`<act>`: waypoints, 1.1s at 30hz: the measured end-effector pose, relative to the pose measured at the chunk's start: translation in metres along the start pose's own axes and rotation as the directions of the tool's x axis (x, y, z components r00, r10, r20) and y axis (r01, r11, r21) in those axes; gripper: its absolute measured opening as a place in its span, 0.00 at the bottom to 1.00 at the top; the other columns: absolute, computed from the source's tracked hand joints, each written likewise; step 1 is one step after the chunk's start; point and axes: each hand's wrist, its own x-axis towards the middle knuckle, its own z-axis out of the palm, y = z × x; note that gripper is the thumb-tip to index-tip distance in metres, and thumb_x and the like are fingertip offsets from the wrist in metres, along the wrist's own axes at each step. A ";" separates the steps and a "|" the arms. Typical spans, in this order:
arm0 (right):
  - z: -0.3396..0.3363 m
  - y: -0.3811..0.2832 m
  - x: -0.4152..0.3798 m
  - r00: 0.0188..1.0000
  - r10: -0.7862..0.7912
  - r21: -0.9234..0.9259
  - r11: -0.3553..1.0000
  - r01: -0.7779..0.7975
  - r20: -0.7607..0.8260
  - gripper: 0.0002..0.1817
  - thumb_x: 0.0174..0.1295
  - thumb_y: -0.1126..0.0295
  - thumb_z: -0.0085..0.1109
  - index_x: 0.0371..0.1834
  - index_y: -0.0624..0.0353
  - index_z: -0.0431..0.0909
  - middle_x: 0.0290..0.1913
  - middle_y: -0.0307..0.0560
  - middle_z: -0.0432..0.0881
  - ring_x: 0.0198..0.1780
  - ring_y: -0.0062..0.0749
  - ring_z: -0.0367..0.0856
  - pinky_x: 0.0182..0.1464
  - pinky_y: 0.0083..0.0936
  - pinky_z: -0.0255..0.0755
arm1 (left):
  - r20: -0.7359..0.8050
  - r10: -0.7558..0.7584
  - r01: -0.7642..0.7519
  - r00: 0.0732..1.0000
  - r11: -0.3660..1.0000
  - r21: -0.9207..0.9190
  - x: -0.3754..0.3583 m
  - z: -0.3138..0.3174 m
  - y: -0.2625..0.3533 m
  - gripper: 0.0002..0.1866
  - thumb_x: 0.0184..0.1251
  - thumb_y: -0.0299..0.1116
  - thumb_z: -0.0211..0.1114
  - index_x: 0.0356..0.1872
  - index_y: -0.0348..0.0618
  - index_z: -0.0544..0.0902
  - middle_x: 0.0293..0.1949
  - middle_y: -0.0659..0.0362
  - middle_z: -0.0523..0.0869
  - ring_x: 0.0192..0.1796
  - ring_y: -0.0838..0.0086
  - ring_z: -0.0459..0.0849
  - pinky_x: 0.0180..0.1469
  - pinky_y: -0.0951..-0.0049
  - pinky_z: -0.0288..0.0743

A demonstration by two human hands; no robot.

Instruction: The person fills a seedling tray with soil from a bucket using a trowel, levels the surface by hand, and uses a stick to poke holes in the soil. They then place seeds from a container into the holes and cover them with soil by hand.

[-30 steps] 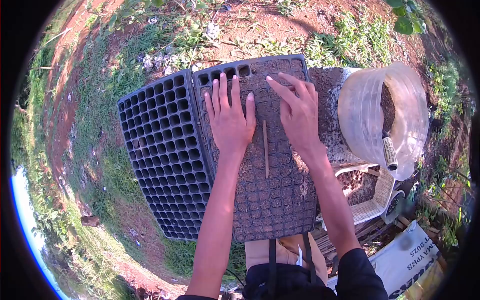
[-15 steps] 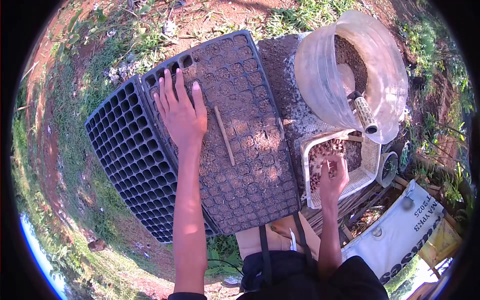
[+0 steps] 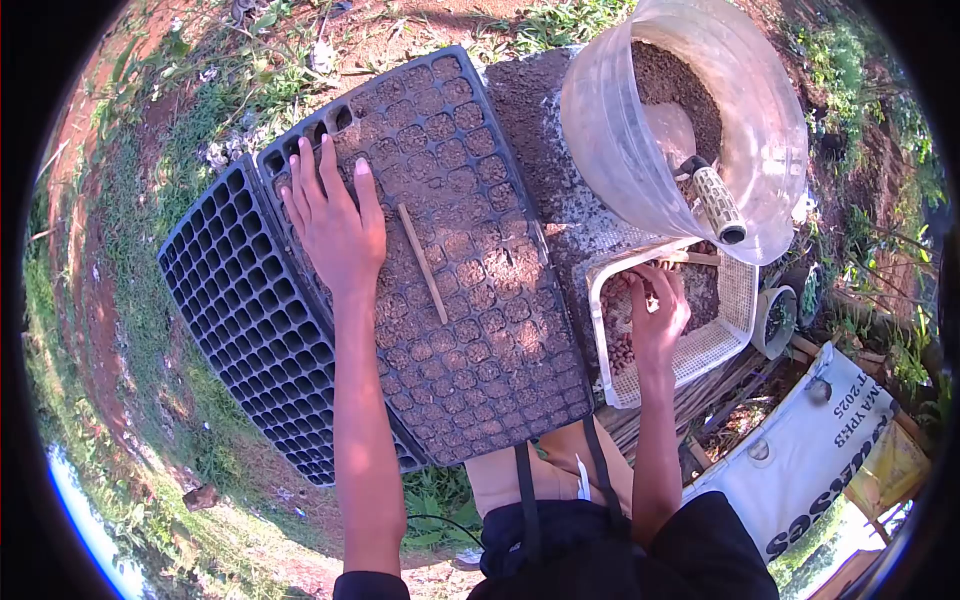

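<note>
The right hand [image 3: 655, 315] has left the soil-filled tray [image 3: 470, 330] and now dips into the white mesh basket [image 3: 735, 300] on the right, fingers curled among brown seeds [image 3: 622, 345]. The left hand [image 3: 335, 220] lies flat, fingers spread, on the crumbly soil. A thin stick [image 3: 423, 264] lies beside it, pointing far-left to near-right.

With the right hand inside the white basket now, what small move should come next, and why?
Probably the right hand should pinch a few of the brown seeds and lift them out of the white basket. Its fingers curl down among them, though whether the grip has closed is hidden. The left hand lies flat on the soil-filled tray, whose cells look filled, with a thin stick lying there.
</note>
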 end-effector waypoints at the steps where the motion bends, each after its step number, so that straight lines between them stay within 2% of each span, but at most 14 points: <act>1: 0.001 0.002 0.001 0.999 -0.039 -0.022 0.999 0.039 -0.010 0.14 0.59 0.83 0.67 0.48 0.61 0.85 0.40 0.52 0.85 0.42 0.47 0.84 0.48 0.41 0.77 | -0.001 0.002 -0.002 1.000 1.000 0.000 0.000 0.000 0.000 0.27 0.82 0.48 0.53 0.75 0.47 0.71 0.77 0.50 0.68 0.80 0.52 0.64 0.81 0.45 0.52; 8: -0.001 0.005 0.011 0.993 -0.110 -0.044 0.993 0.112 0.044 0.13 0.55 0.83 0.70 0.45 0.62 0.85 0.42 0.53 0.85 0.45 0.53 0.83 0.52 0.46 0.76 | -0.006 -0.009 0.009 1.000 1.000 0.001 0.000 0.001 0.000 0.27 0.82 0.48 0.53 0.75 0.48 0.71 0.77 0.49 0.69 0.80 0.52 0.64 0.81 0.45 0.51; 11: -0.001 0.004 0.014 0.978 -0.209 -0.094 0.973 0.210 0.026 0.14 0.53 0.83 0.73 0.42 0.63 0.84 0.43 0.50 0.86 0.44 0.47 0.84 0.47 0.38 0.77 | -0.008 -0.014 0.014 1.000 1.000 -0.016 -0.001 0.001 0.000 0.27 0.82 0.49 0.53 0.75 0.49 0.72 0.77 0.49 0.69 0.80 0.52 0.64 0.82 0.46 0.51; 13: 0.001 0.008 0.013 0.989 -0.142 -0.102 0.984 0.145 0.044 0.14 0.51 0.84 0.74 0.41 0.63 0.84 0.42 0.50 0.85 0.42 0.46 0.84 0.46 0.37 0.77 | -0.009 -0.020 0.020 1.000 1.000 -0.016 -0.001 0.000 0.001 0.28 0.82 0.49 0.53 0.75 0.48 0.72 0.77 0.49 0.69 0.80 0.53 0.63 0.82 0.46 0.51; 14: 0.001 0.010 0.012 0.995 -0.068 -0.014 0.998 0.069 0.073 0.14 0.51 0.82 0.74 0.40 0.62 0.83 0.45 0.51 0.86 0.48 0.52 0.83 0.53 0.45 0.75 | -0.005 -0.022 0.022 1.000 1.000 -0.018 -0.001 0.000 0.001 0.28 0.82 0.49 0.53 0.75 0.47 0.72 0.77 0.49 0.69 0.80 0.53 0.63 0.82 0.46 0.50; 18: 0.003 0.012 0.013 0.990 -0.137 -0.070 0.988 0.140 0.038 0.12 0.53 0.81 0.73 0.40 0.61 0.82 0.44 0.50 0.85 0.49 0.52 0.82 0.53 0.46 0.75 | 0.005 -0.036 0.036 0.999 0.999 -0.013 -0.001 -0.001 0.002 0.27 0.82 0.48 0.53 0.76 0.49 0.70 0.78 0.52 0.67 0.81 0.55 0.62 0.82 0.48 0.49; 19: 0.002 0.009 0.012 0.993 -0.116 -0.101 0.988 0.118 0.029 0.11 0.55 0.81 0.72 0.40 0.62 0.82 0.44 0.50 0.85 0.49 0.50 0.82 0.52 0.43 0.75 | -0.008 -0.043 0.043 0.999 0.999 -0.005 -0.001 -0.001 0.002 0.27 0.82 0.48 0.53 0.76 0.49 0.70 0.78 0.52 0.67 0.81 0.55 0.62 0.82 0.48 0.49; 21: -0.003 0.005 0.011 0.998 0.038 0.012 0.999 -0.039 0.042 0.10 0.58 0.80 0.71 0.41 0.63 0.82 0.42 0.49 0.86 0.48 0.45 0.83 0.49 0.40 0.76 | 0.002 -0.046 0.046 0.999 0.999 -0.018 -0.002 -0.001 0.003 0.28 0.82 0.48 0.53 0.76 0.48 0.70 0.79 0.52 0.66 0.81 0.55 0.61 0.83 0.48 0.49; 23: -0.006 0.001 0.005 0.993 0.097 0.078 0.993 -0.092 -0.061 0.07 0.61 0.79 0.71 0.41 0.63 0.84 0.40 0.47 0.88 0.40 0.32 0.85 0.42 0.30 0.79 | 0.003 -0.065 0.065 0.998 0.998 -0.023 -0.001 -0.002 0.003 0.28 0.82 0.48 0.53 0.76 0.48 0.70 0.79 0.52 0.66 0.82 0.56 0.60 0.83 0.48 0.48; 25: -0.011 -0.025 0.003 0.992 -0.018 0.090 0.996 0.029 -0.122 0.08 0.60 0.82 0.71 0.41 0.62 0.84 0.41 0.47 0.89 0.40 0.31 0.86 0.43 0.28 0.80 | 0.021 -0.079 0.080 0.997 0.996 -0.047 -0.001 -0.003 0.005 0.29 0.81 0.48 0.54 0.77 0.49 0.70 0.79 0.52 0.66 0.82 0.56 0.60 0.83 0.48 0.47; 26: -0.010 -0.038 0.001 0.985 -0.122 0.103 0.986 0.135 -0.119 0.13 0.59 0.84 0.70 0.46 0.64 0.84 0.42 0.48 0.89 0.41 0.32 0.86 0.44 0.29 0.80 | 0.025 -0.086 0.087 0.996 0.995 -0.043 0.000 -0.003 0.005 0.29 0.81 0.48 0.55 0.77 0.48 0.70 0.79 0.52 0.66 0.82 0.57 0.60 0.84 0.48 0.47; 29: -0.006 -0.099 0.021 0.892 -0.452 0.179 0.879 0.442 0.021 0.17 0.60 0.88 0.66 0.50 0.60 0.88 0.44 0.47 0.90 0.43 0.35 0.87 0.46 0.30 0.81 | 0.018 -0.080 0.080 0.997 0.996 -0.045 -0.001 -0.003 0.005 0.30 0.80 0.48 0.55 0.77 0.47 0.69 0.79 0.52 0.66 0.82 0.57 0.60 0.84 0.48 0.47; 31: 0.014 -0.134 0.047 0.859 -0.510 0.311 0.822 0.478 0.029 0.15 0.61 0.88 0.65 0.47 0.59 0.89 0.43 0.46 0.90 0.43 0.35 0.88 0.46 0.30 0.81 | 0.014 -0.083 0.083 0.996 0.996 -0.037 0.000 -0.004 0.004 0.30 0.80 0.49 0.55 0.77 0.47 0.69 0.79 0.51 0.66 0.82 0.57 0.60 0.83 0.48 0.47; 33: 0.044 -0.160 0.076 0.903 -0.425 0.520 0.785 0.337 0.056 0.13 0.62 0.86 0.65 0.48 0.60 0.88 0.43 0.46 0.91 0.43 0.33 0.89 0.45 0.29 0.82 | 0.015 -0.084 0.084 0.996 0.995 -0.055 0.000 -0.003 0.004 0.30 0.80 0.48 0.55 0.77 0.47 0.69 0.78 0.51 0.66 0.82 0.57 0.61 0.83 0.48 0.47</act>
